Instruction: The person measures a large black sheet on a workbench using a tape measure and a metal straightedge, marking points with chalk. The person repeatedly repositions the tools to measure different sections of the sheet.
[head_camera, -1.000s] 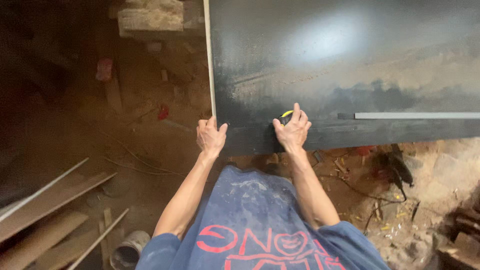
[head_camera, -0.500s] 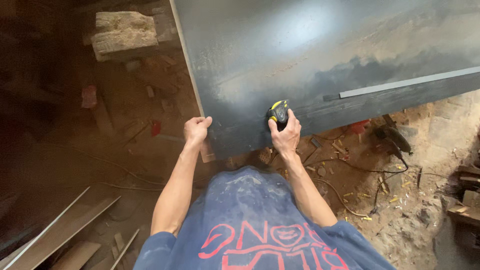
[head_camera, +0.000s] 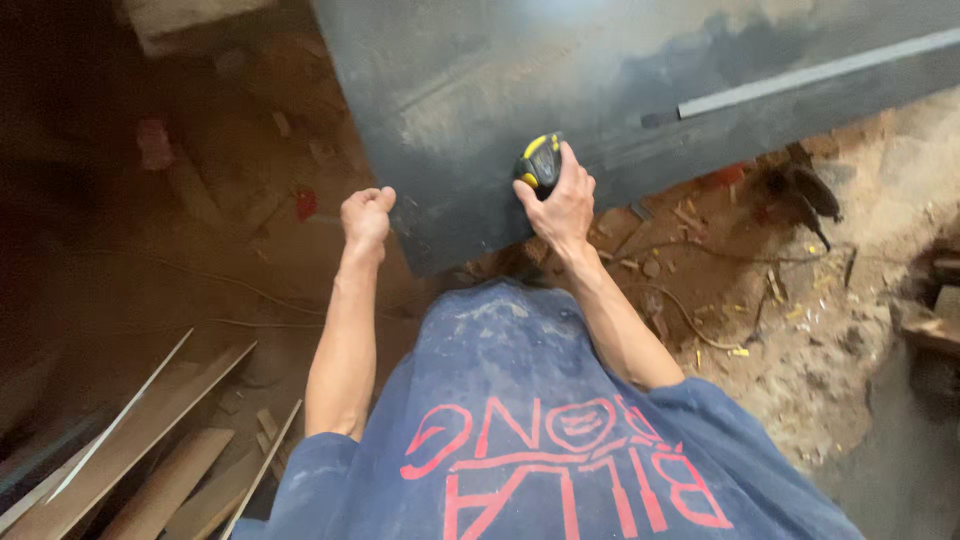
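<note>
The large dark grey flat sheet panel (head_camera: 560, 70) fills the upper part of the view, lying at a slant with its near corner toward the person. A pale straight metal strip (head_camera: 820, 72) lies across its right part, flat on the surface, likely as a straightedge. Below the panel is a bare dirt floor (head_camera: 800, 330) strewn with wood chips and offcuts. Long pale wooden planks (head_camera: 130, 450) lie stacked at lower left, well apart from the panel. A dark power tool (head_camera: 800, 190) with a trailing cord rests on the floor, just beside the panel's right lower edge.

The right hand (head_camera: 562, 205) rests on the panel near its lower edge, fingers wrapped round a yellow-and-black tape measure case (head_camera: 538, 162). The case is pressed against the panel surface, which would steady it. No blade is visibly drawn out.

The left hand (head_camera: 366, 215) sits at the panel's left edge near the corner, fingers curled into a loose fist. It appears to pinch or hook the edge; I cannot tell if it holds anything. Both arms are extended.
</note>
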